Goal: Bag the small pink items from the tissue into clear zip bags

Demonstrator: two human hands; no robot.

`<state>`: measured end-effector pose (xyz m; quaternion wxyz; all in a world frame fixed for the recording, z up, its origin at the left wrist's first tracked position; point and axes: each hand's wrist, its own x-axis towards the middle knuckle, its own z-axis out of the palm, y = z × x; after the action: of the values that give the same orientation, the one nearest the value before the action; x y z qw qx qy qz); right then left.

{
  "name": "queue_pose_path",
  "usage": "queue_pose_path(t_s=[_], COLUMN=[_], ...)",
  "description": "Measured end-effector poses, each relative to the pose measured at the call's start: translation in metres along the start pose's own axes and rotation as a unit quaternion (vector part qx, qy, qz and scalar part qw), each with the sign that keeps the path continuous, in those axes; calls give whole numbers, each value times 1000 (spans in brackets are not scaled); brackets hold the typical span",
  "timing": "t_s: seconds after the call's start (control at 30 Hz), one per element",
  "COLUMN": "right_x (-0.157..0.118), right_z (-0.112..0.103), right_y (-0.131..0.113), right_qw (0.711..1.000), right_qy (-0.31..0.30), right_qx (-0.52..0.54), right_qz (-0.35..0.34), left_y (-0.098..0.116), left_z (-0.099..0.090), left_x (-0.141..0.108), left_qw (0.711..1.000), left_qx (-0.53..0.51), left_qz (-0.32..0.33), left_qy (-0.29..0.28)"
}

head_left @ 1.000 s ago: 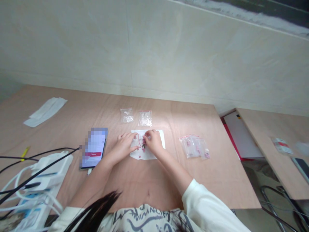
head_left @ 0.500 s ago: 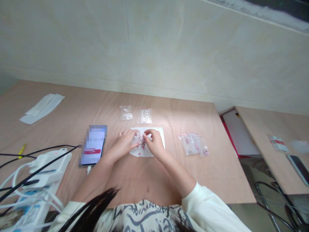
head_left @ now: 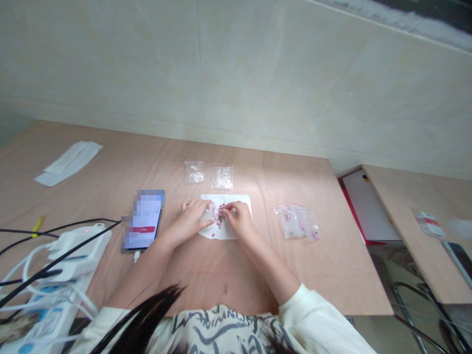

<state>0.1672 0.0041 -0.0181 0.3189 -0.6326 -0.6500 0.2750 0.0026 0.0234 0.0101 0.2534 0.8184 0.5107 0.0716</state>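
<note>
The left hand (head_left: pixel 188 222) holds a small clear plastic bag (head_left: pixel 209 214) closed in its fingers, above a white paper sheet (head_left: pixel 211 236); the right hand (head_left: pixel 240 220) draws into a narrow pinch by the small pink pieces (head_left: pixel 220 215), though whether it holds one is hard to tell; a light fingertip grip suits pieces this small; they sit clustered just beside the bag; farther off lie more clear bags (head_left: pixel 221 177) and a phone (head_left: pixel 142 221).

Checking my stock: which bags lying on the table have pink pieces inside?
The overlapping clear zip bags right of the white paper sheet; the clear bag and the one beside it beyond the sheet look empty.
</note>
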Motion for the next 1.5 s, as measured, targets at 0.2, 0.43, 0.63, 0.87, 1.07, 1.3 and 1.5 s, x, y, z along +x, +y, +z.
queue_pose_path(t_s=[0.2,0.43,0.63,0.87,1.07,1.3,1.5], right_x=[-18,-25,-21,-19,-16,-25,-34], right_z=[3,10,7,5,-7,-16,-43], right_y=[-18,-19,-32,-30,-31,-40,-36], right_qw=[999,991,976,972,999,991,972], right_qy=[22,-21,-43,-45,18,43,48], right_qx=[14,-88,-189,-212,-14,121,227], right_qz=[23,102,102,92,48,32,48], left_y=[-4,-9,-8,-7,4,22,27], left_z=[3,4,4,5,8,1,-26], left_x=[-1,-9,-15,-16,-10,-3,-14], left_qw=[1000,1000,1000,999,999,990,959], left_qx=[3,1,-4,-8,-22,-120,-281], left_qz=[5,6,5,22,27,-12,18], left_qy=[18,26,25,27,30,67,16])
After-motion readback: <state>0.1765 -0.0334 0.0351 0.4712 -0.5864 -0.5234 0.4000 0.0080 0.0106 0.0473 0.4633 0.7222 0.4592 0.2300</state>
